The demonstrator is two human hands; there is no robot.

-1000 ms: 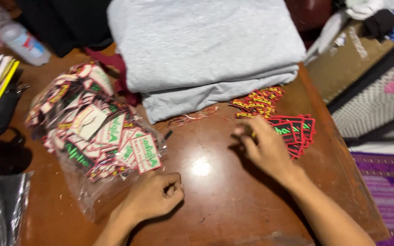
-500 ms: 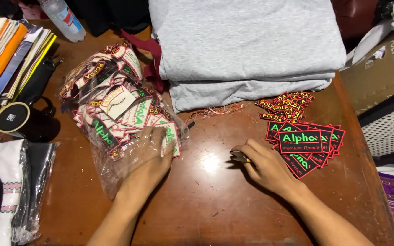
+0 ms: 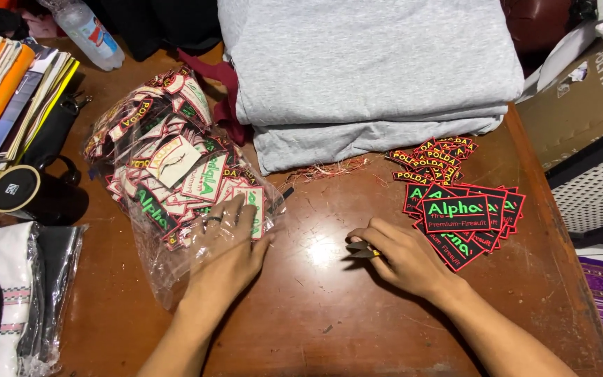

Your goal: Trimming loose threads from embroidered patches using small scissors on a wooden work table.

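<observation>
Left hand (image 3: 226, 246) lies flat, fingers spread, on the clear plastic bag of embroidered patches (image 3: 176, 171), left of the folded grey cloth stack (image 3: 368, 66). Right hand (image 3: 400, 257) pinches small metal snips (image 3: 359, 248) on the brown wooden bench (image 3: 329, 314).

A small garment workshop: a brown wooden table (image 3: 357, 328) carries folded grey fabric (image 3: 364, 70), with a clear plastic bag of embroidered patches (image 3: 169, 174) left of it and stacked black patches (image 3: 465, 216) to its right.

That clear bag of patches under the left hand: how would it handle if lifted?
The clear bag of patches would probably sag and shift, since the film is thin and the patches lie loose. The crinkled plastic under the left hand looks slippery; its open end might spill.
</observation>
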